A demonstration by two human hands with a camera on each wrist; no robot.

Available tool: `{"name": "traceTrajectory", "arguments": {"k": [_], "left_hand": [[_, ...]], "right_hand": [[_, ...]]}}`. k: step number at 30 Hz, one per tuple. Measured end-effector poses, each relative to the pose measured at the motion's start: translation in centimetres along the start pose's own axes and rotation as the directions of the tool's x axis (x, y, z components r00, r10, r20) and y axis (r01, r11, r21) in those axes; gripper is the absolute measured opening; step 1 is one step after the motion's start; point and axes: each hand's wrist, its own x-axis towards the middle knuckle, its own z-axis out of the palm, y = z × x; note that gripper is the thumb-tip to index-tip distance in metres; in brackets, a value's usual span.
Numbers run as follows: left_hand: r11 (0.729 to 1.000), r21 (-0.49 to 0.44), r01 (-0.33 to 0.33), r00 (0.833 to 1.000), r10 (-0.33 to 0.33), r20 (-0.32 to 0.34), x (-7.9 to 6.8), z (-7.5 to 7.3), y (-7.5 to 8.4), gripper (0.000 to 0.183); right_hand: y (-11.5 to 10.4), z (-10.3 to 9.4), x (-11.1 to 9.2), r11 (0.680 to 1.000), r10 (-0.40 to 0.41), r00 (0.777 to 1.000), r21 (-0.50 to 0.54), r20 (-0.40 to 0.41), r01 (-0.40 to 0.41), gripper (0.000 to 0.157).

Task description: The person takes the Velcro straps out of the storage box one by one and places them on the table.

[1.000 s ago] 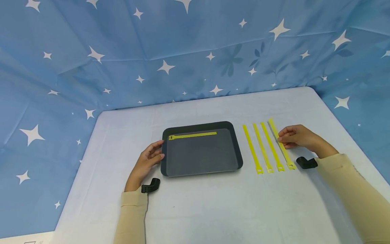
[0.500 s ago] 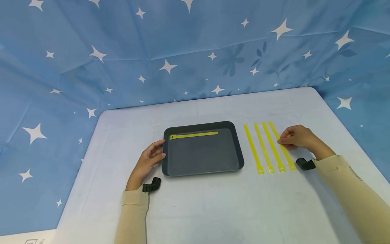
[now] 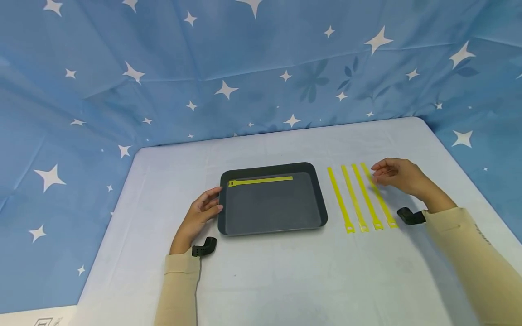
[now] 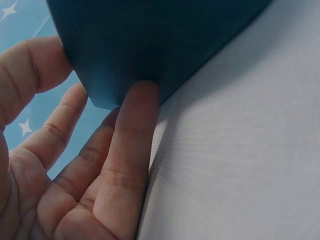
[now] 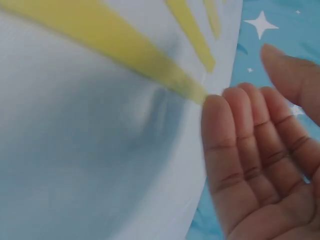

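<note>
At the left end of a dark grey tray (image 3: 273, 208), my left hand (image 3: 198, 215) touches the outer wall with its fingertips (image 4: 140, 95), the fingers fairly straight. One yellow hook-and-loop cable tie (image 3: 261, 180) lies along the tray's far side, its slotted head to the left. To the right of the tray, several more such ties lie side by side on the table, slotted heads toward me. Over the rightmost tie (image 3: 381, 197) hovers my right hand (image 3: 399, 176), holding nothing. In the right wrist view its fingers (image 5: 220, 130) are extended and the thumb stands apart.
A white cloth covers the table (image 3: 281, 280). Behind it hangs a blue curtain (image 3: 253, 108) with white stars. Each wrist carries a black camera mount, and a pale printed corner (image 3: 49, 317) shows at the lower left.
My right hand lowered the rightmost cable tie flat beside the others, let go of it and lifted slightly away. My left hand has stayed at the tray.
</note>
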Motion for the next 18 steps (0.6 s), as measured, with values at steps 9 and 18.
{"name": "traceTrajectory", "arguments": {"k": [9, 18], "left_hand": [[1.000, -0.016, -0.018, 1.000, 0.018, 0.015, -0.2, 0.0, 0.3, 0.062], [1.000, -0.009, -0.006, 1.000, 0.006, -0.002, -0.1, 0.0, 0.3, 0.062]], "right_hand": [[-2.5, 0.6, 0.3, 0.992, -0.117, 0.986, 0.033, -0.117, 0.122, 0.037], [-5.3, 1.7, 1.4, 0.978, -0.184, 0.975, 0.076, -0.121, 0.194, 0.035]]}}
